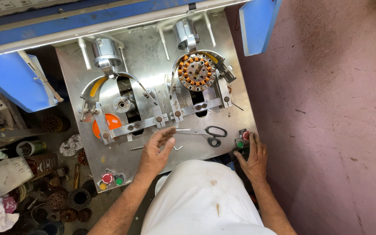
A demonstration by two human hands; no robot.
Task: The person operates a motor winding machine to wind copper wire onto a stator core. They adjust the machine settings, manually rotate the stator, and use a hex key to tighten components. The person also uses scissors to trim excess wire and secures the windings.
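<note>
While the left hand rests flat on the steel counter, its fingers are spread wide and hold nothing, their tips just beside the blades of the scissors. The right hand lies at the counter's right edge, fingers loosely open, fingertips touching the red button next to a green button. A copper-wound stator sits in the right fixture; the left fixture's spindle is bare. An orange disc lies nearby.
</note>
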